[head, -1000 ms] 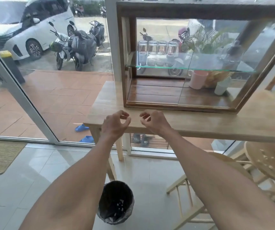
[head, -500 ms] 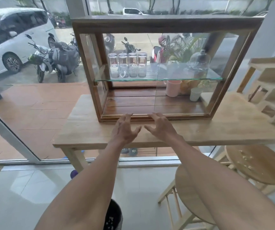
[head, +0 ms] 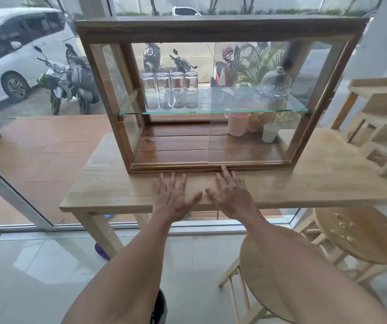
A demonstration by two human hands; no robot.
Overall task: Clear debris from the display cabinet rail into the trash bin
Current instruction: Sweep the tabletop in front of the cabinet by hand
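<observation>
A wood-framed glass display cabinet [head: 220, 29] stands on a light wooden table [head: 108, 185]. Its bottom rail [head: 187, 166] runs along the front edge; I cannot make out debris on it. My left hand [head: 172, 195] lies flat on the table, fingers spread, just short of the rail. My right hand [head: 232, 192] is beside it, also spread, with one fingertip touching the rail. Both hands hold nothing. The black trash bin [head: 159, 307] shows only as a sliver on the floor, mostly hidden behind my left forearm.
Inside the cabinet are glasses [head: 171, 90] on a glass shelf, a pink mug [head: 238, 123] and a white cup [head: 270, 132]. Two round wooden stools [head: 360, 235] stand at the right. A small wooden rack [head: 384, 127] sits on the table's right end.
My hands went from loosely curled in front of the table to flat and spread on the tabletop at the rail. The view tilted up, so the bin slid nearly out of sight.
</observation>
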